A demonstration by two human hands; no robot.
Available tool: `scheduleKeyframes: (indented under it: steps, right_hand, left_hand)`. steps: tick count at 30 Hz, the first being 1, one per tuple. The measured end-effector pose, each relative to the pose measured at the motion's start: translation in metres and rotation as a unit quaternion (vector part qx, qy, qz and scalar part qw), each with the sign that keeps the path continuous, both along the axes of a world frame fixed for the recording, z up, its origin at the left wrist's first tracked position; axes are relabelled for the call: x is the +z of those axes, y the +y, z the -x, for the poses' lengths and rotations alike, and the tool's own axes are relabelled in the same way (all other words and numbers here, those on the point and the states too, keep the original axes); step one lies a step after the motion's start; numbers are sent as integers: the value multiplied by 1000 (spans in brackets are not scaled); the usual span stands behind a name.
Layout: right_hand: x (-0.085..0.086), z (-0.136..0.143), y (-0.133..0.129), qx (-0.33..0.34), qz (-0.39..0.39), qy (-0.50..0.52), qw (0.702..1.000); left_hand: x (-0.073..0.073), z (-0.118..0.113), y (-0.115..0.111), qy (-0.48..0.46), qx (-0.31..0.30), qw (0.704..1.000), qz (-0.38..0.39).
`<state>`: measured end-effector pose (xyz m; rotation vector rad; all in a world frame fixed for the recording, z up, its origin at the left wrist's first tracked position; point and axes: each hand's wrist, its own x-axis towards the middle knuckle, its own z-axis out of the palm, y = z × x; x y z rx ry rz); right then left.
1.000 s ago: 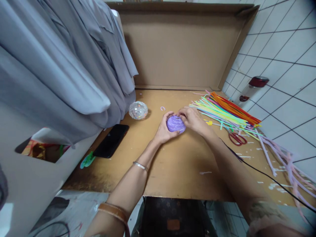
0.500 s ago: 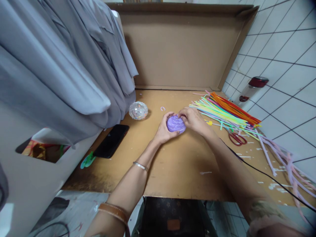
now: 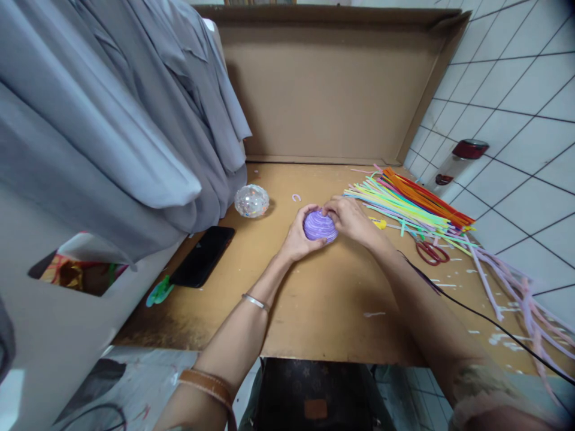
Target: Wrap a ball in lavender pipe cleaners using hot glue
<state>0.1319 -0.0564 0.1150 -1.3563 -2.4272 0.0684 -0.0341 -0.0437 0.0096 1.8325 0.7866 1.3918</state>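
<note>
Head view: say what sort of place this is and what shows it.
Likely a craft corner: a pile of coloured strips and red-handled scissors lie on the table, and the left hand holds a round purple piece.

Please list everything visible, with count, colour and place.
Coiled piece: one, purple, left hand
Faceted object: one, clear, left of hands
Phone: one, black, left
Small items: two, green left, yellow right
Curved scrap: one, pink, beyond hands
Craft stems: many, multicoloured, right
Scissors: one, red-handled, by stems
Cable: one, black, right
Container: one, clear, far right
Cardboard: one, brown, behind
Tiles: many, white, right
Cloth: one, grey, left
Table: one, brown, centre
Patterned item: one, dark, bottom
Armbands: two, silver and brown, left arm
Left hand: one, bare, around piece
Right hand: one, bare, at piece
</note>
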Motion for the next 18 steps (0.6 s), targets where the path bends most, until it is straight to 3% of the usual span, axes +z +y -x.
scheduleKeyframes:
  steps: [18]
  right_hand:
    - [1, 2, -3, -8, 19, -24, 1000]
  left_hand:
    - [1, 0, -2, 8, 1, 1000, -9]
